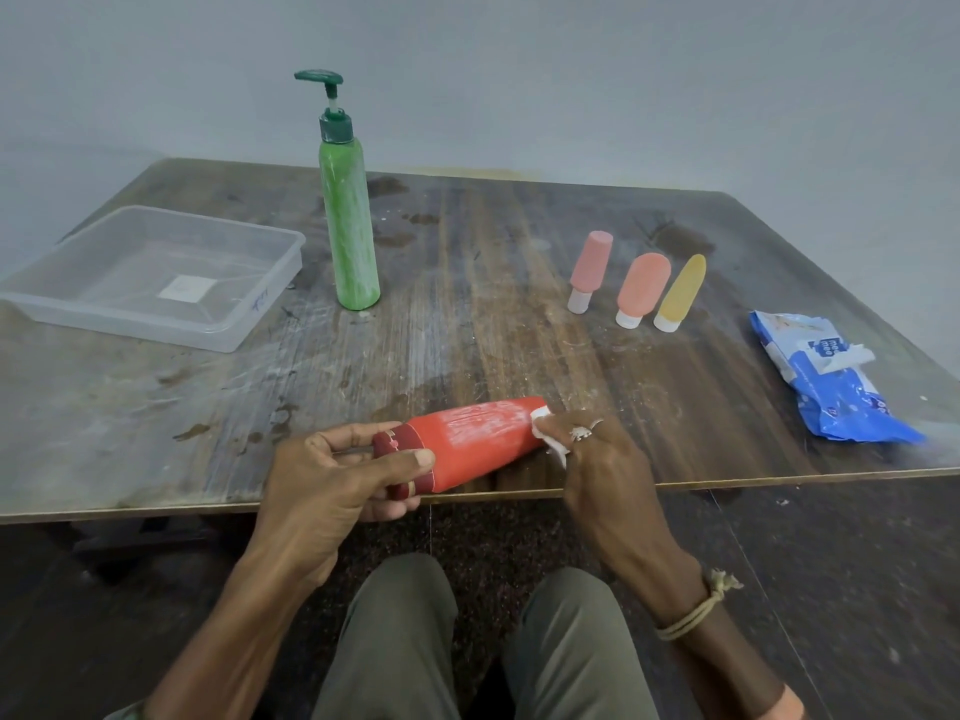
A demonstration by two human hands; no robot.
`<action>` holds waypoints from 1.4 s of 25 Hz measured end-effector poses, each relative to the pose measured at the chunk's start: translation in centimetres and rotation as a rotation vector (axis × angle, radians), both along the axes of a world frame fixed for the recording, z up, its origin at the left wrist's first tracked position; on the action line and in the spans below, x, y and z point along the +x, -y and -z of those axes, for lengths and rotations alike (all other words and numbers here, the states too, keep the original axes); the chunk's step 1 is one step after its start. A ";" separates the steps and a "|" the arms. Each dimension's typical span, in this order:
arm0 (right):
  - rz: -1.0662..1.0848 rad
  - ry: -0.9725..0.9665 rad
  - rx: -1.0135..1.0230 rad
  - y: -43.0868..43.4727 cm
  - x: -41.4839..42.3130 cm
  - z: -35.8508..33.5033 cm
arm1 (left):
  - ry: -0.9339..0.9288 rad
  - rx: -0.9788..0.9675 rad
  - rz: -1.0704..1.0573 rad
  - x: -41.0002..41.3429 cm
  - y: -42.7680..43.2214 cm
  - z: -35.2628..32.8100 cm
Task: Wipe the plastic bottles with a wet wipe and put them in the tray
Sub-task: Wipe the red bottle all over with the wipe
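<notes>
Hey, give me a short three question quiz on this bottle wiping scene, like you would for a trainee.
1. True or false: the tray holds no bottle.
2. The left hand grips the red bottle at: A, its cap end; B, its base.
3. What does the right hand press against the red bottle?
Key: 1 true; 2 A; 3 the wet wipe.

I sit at a worn, stained dark wooden table (493, 283) set against a plain pale blue-grey painted wall (571, 70), over a dark speckled floor (857, 563): a simple indoor room, home or workroom I cannot tell.
</notes>
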State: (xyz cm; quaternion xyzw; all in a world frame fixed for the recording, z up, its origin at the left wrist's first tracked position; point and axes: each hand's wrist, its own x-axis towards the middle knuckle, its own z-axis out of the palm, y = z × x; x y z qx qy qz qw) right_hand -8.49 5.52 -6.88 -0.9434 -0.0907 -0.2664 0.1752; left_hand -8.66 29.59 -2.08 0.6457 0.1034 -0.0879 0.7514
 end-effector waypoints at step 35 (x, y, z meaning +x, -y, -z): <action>-0.250 0.097 0.064 -6.1 -3.2 -2.2 | -0.042 -0.073 0.125 -0.2 -0.6 0.5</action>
